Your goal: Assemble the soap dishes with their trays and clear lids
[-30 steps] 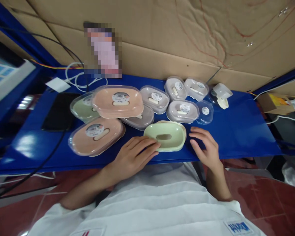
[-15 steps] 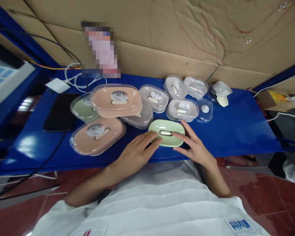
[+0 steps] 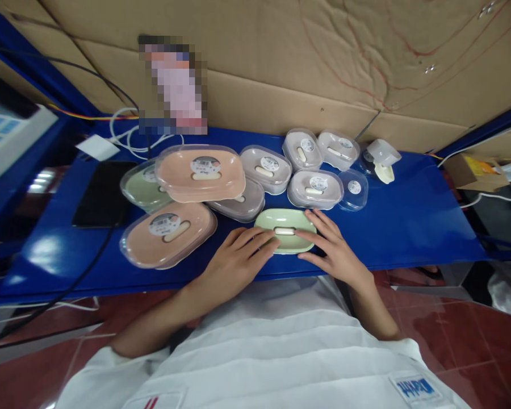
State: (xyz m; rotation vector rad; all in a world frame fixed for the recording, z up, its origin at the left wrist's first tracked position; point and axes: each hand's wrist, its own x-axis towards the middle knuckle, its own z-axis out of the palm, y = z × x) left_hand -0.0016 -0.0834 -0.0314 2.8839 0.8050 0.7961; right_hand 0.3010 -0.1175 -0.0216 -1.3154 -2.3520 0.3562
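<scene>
A light green oval soap dish (image 3: 284, 245) lies uncovered at the table's front edge, with a small white bar (image 3: 284, 231) in its central slot. My left hand (image 3: 241, 255) grips the left end, fingertips over the rim and reaching inside. At the opposite end, my right hand (image 3: 338, 253) holds the dish with fingers apart, one fingertip by the white bar and the thumb near the front rim. A grey soap dish with a clear lid (image 3: 315, 190) sits just behind. To the left, a lidded peach soap dish (image 3: 169, 236) rests near my left hand.
Another peach soap dish (image 3: 201, 173) is stacked over a green one (image 3: 142, 188) and a grey one (image 3: 238, 204). A clear lid (image 3: 352, 190) and a whitish cup (image 3: 384, 152) stand right of the grey dishes. A black tablet-like slab (image 3: 101, 196) and white cables (image 3: 130, 136) lie left on the blue table (image 3: 417, 221).
The fingers of my right hand have shifted slightly left and drawn closer together at the dish's back rim. The green dish has moved slightly left.
</scene>
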